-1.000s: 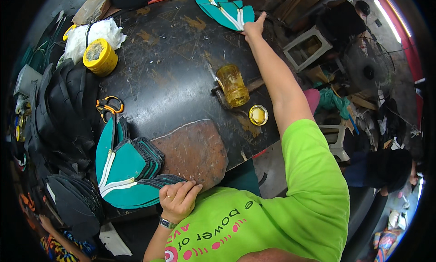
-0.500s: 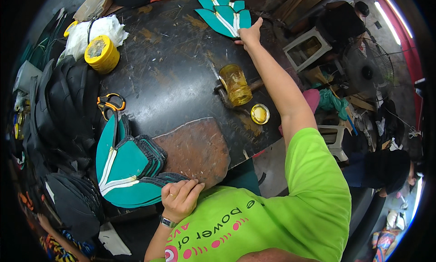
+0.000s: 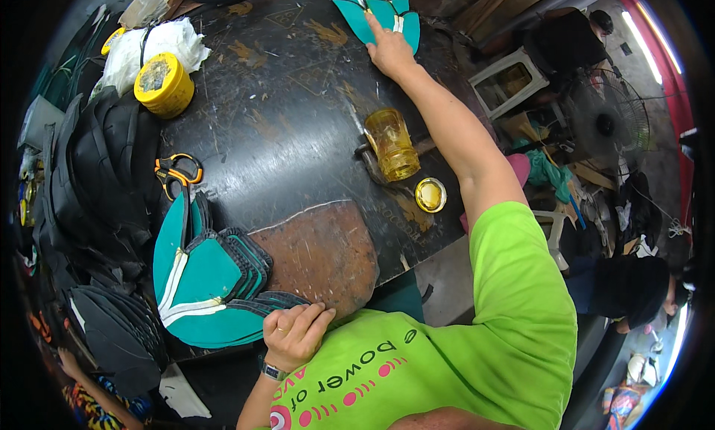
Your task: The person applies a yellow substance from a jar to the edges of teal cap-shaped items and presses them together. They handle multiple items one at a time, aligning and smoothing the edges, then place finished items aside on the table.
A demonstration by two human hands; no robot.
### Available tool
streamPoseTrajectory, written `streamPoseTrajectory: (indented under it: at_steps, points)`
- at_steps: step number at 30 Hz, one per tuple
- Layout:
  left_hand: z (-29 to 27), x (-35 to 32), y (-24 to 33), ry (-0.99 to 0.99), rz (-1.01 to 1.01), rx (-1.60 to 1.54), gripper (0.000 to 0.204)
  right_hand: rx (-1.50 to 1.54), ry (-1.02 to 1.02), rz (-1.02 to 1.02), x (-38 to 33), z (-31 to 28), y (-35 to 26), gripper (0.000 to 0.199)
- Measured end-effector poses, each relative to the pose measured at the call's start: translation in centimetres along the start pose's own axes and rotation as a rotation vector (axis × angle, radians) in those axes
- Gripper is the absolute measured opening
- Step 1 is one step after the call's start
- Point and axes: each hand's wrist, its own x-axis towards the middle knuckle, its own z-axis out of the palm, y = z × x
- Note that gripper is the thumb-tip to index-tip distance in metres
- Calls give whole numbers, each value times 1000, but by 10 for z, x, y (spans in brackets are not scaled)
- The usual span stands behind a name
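My right hand reaches to the far edge of the table. Its index finger is stretched out onto teal cut pieces with white straps, and it grasps nothing. My left hand is closed at the near edge of a worn brown board; whatever lies inside the curled fingers is hidden. Left of the board is a stack of teal pieces with black edges and white V-shaped straps. Orange-and-black scissors lie just beyond that stack.
On the dark table stand a yellow tub and a yellow-stained glass jar, with a round lid nearby. Black sheets crowd the left side. A white stool and a fan are at the right.
My right hand has shifted left and farther away, from the near edge of the teal pieces onto them, with its index finger now extended. My left hand stays by the board.
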Motion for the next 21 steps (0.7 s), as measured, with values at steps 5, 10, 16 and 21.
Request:
streamPoseTrajectory:
  at_steps: [5, 10, 16, 21]
  points:
    - [1, 0, 2, 6, -14, -4, 18, -14, 153, -92, 18, 16, 22, 75]
    - [-2, 1, 0, -31, 8, 31, 23, 39, 87, -40, 40, 27, 41, 73]
    - [-4, 0, 0, -81, -15, 14, 26, 82, 65, -94, 74, 35, 69, 71]
    - [0, 0, -3, -83, 32, 59, 23, 79, 38, -29, 107, 44, 78, 74]
